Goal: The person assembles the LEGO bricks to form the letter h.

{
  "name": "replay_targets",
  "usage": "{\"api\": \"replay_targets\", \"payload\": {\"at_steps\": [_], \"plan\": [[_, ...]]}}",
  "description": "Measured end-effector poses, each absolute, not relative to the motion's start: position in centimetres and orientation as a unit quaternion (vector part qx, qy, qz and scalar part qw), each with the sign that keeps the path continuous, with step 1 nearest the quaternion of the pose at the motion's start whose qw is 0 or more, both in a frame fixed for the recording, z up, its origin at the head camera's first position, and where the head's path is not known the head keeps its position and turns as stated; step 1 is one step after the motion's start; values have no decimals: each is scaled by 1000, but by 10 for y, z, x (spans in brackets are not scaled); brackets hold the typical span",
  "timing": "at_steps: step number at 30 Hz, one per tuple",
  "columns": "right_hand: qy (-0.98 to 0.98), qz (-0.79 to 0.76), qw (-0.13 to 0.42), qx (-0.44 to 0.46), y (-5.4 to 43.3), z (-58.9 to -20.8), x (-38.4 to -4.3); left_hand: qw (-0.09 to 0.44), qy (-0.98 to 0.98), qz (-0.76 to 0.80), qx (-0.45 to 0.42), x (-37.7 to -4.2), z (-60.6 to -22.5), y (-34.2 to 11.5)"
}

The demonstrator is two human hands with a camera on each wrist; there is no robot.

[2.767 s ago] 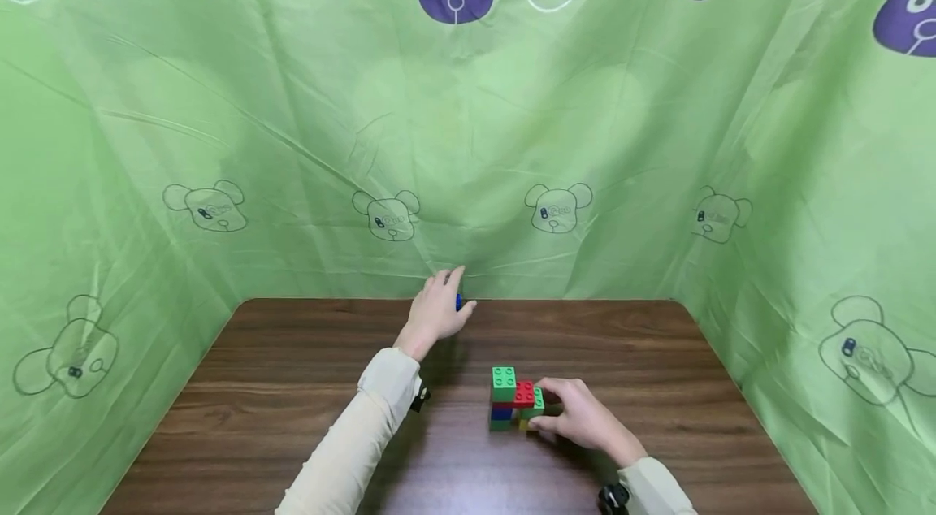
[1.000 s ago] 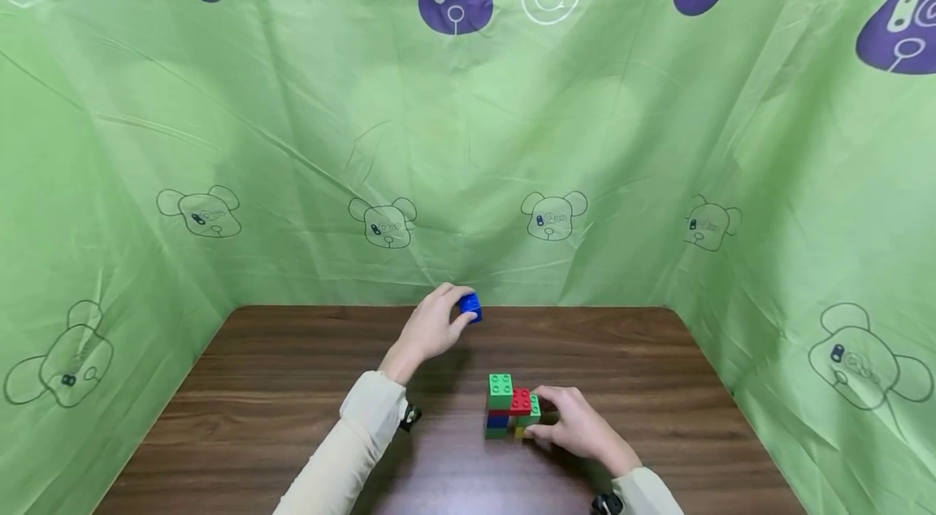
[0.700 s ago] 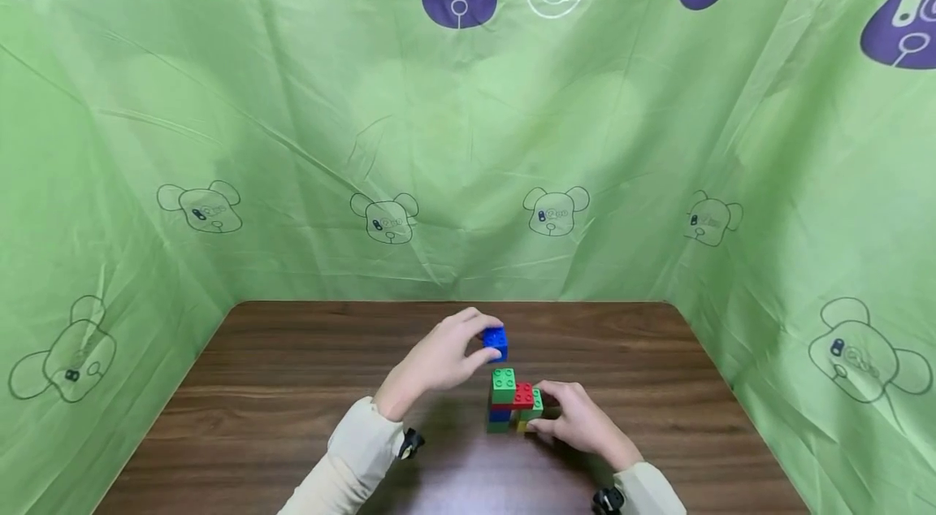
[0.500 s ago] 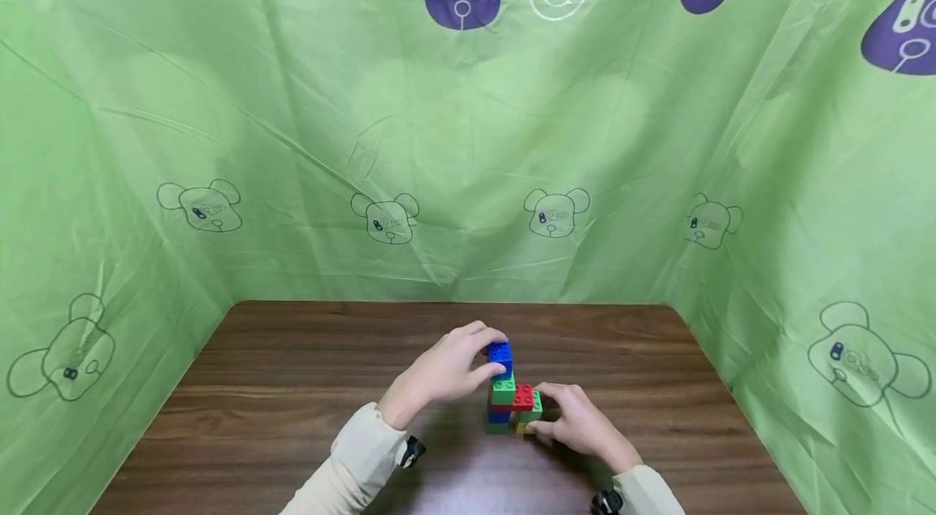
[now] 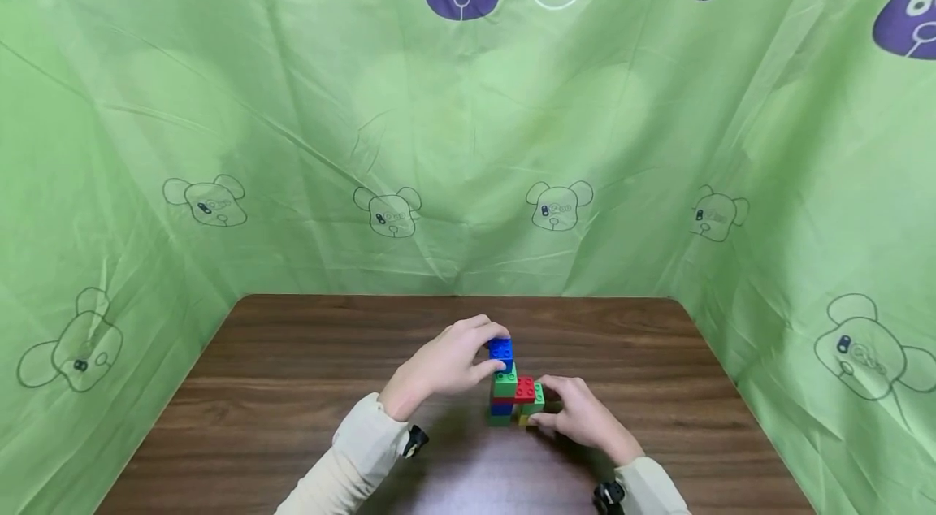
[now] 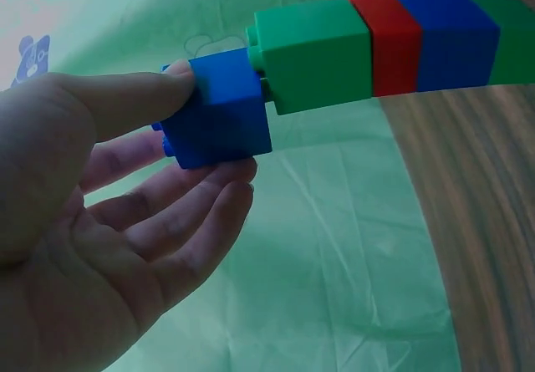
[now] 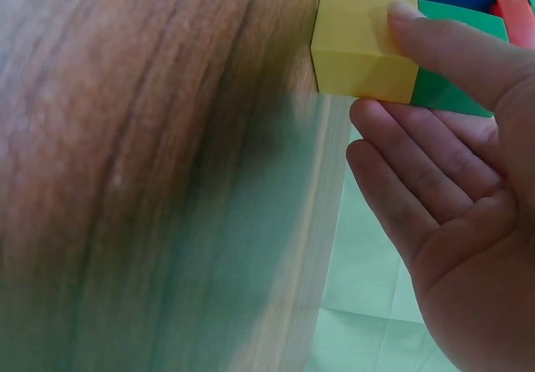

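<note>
Between thumb and fingers, my left hand [image 5: 439, 365] pinches a blue toy brick [image 6: 219, 121] at the top of a brick tower. It meets the studs of the green brick [image 6: 322, 54] under it, sitting off-centre with part of a stud showing. Below the green come a long red brick [image 6: 393, 46], another blue brick [image 6: 458, 38] and a green base brick. The red brick bridges to a shorter column, a green brick [image 7: 443, 96] over a yellow brick [image 7: 359, 46]. My right hand [image 5: 581, 411] holds that column, thumb on the yellow, fingers at the opposite side.
The structure stands on a dark wooden table [image 5: 314, 348], nearer its front than its back edge. Green printed fabric [image 5: 468, 117] hangs behind and at both sides. A black device [image 5: 415, 442] sits at the left wrist, another [image 5: 609, 495] at the right.
My left hand took the blue brick from the table's back, brought it forward and right, and set it onto the tower's green top. My right hand stayed on the shorter column.
</note>
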State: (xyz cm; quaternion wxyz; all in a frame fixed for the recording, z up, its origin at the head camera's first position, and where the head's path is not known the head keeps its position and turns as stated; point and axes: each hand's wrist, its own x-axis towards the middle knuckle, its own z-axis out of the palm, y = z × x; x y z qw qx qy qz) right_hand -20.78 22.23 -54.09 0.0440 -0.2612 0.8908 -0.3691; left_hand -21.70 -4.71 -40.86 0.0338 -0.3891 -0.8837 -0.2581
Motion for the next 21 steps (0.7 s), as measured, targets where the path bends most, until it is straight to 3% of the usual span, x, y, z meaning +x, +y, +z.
{"api": "replay_targets", "payload": {"at_steps": [13, 21], "plan": [[888, -370, 45, -269, 222, -542, -209, 13, -889, -235, -393, -214, -406, -41], [883, -376, 48, -276, 221, -542, -208, 14, -910, -131, -393, -213, -393, -29]]}}
